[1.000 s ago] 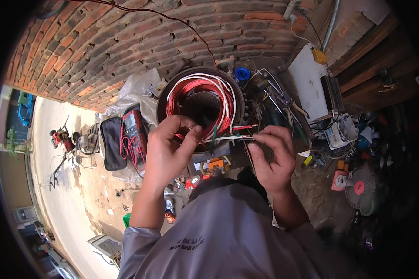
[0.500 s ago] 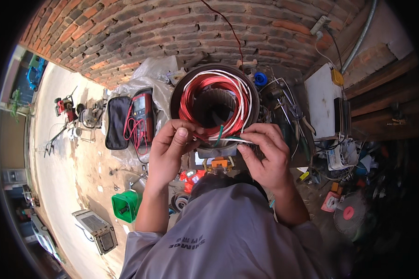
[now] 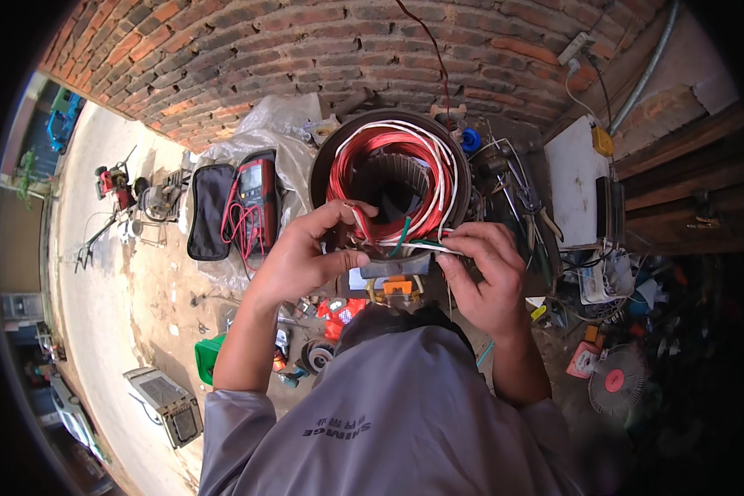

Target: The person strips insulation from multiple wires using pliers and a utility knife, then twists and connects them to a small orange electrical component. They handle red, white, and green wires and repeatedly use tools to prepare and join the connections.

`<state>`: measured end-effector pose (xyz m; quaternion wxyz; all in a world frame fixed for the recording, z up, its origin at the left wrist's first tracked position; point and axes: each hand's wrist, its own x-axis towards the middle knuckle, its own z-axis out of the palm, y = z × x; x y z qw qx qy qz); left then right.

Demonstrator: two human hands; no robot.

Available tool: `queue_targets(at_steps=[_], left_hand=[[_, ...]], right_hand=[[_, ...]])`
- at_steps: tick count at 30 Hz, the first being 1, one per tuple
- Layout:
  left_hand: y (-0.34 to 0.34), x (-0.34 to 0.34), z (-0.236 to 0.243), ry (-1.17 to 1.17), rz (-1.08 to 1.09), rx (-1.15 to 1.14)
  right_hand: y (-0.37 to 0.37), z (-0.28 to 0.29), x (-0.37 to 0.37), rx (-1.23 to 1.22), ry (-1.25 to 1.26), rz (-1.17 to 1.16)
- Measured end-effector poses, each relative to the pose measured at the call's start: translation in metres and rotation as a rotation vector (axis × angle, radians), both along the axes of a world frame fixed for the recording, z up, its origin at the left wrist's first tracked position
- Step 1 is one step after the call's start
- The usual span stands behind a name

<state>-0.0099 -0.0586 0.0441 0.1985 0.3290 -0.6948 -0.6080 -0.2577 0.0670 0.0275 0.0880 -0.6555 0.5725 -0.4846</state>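
A dark round metal housing holds a slotted core and thick loops of red and white wire. My left hand is at its lower left, thumb and forefinger spread, the forefinger touching a short red lead. My right hand pinches a white lead at the lower right rim; red and green lead ends lie beside it.
A red multimeter and black case lie left on plastic sheeting. Pliers and tools, a white board and a fan are right. A green bucket sits lower left; a brick wall stands behind.
My left forefinger and thumb have moved apart, the forefinger upward, the thumb down. My right hand still pinches white wire. The housing now sits slightly farther right and higher in the picture.
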Motion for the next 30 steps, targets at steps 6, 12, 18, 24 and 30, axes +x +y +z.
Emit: queue_targets(at_steps=[6, 12, 18, 24, 30], left_hand=[[-0.008, -0.008, -0.025, 0.164, 0.049, 0.019], [0.022, -0.018, -0.041, 0.248, 0.385, -0.008], [0.013, -0.017, -0.020, 0.139, 0.327, 0.164], [0.014, -0.011, -0.042, 0.382, 0.338, 0.333], [0.032, -0.019, -0.051, 0.561, 0.551, 0.407]], right_hand=[[-0.002, 0.001, 0.003, 0.012, 0.016, -0.001], [-0.001, -0.002, 0.005, 0.027, 0.011, -0.022], [0.000, 0.000, -0.001, 0.031, -0.004, -0.049], [0.004, 0.001, -0.015, 0.041, -0.003, -0.047], [0.013, -0.031, -0.016, 0.045, -0.058, -0.021]])
